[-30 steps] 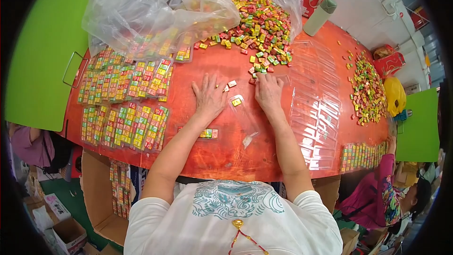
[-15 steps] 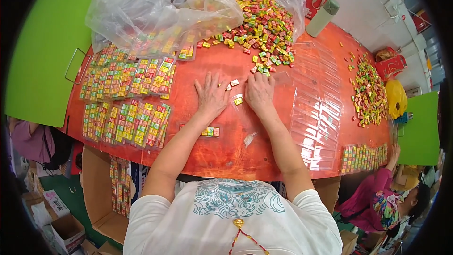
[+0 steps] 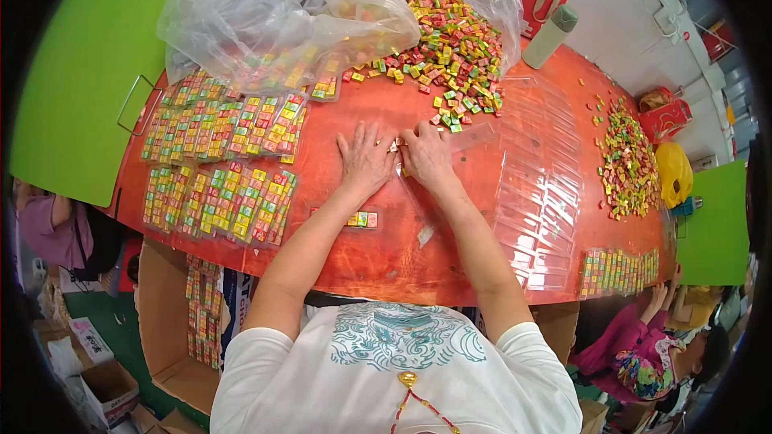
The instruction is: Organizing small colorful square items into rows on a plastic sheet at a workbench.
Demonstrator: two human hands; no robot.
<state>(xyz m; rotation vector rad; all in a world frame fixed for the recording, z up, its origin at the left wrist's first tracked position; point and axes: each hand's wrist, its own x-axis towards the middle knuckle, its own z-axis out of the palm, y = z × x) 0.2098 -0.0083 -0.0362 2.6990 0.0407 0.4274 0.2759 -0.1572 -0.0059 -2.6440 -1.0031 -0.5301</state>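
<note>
My left hand [image 3: 367, 161] lies on the red tabletop [image 3: 362, 265] with its fingers spread. Close beside it, my right hand [image 3: 428, 161] is closed, its fingers curled and fingertips down near the left fingers. A small pale, red-marked box [image 3: 394, 145] shows between the two hands; what the right fingers grip is mostly hidden. A narrow clear plastic strip [image 3: 473, 138] lies just beyond the right hand. Nearer my body, by the left forearm, sits a short row of small coloured boxes [image 3: 363, 219].
Filled clear packs [image 3: 217, 201] cover the left side under a plastic bag [image 3: 281, 16]. A heap of small boxes [image 3: 458, 40] stands beyond my hands. Clear empty trays [image 3: 539, 185] lie right, beside a bottle [image 3: 550, 37], another heap [image 3: 631, 161] and a co-worker [image 3: 643, 345].
My right hand has moved left toward my left hand, its fingertips now at the small boxes between them. The view has shifted slightly. The co-worker at the right has moved their arms.
</note>
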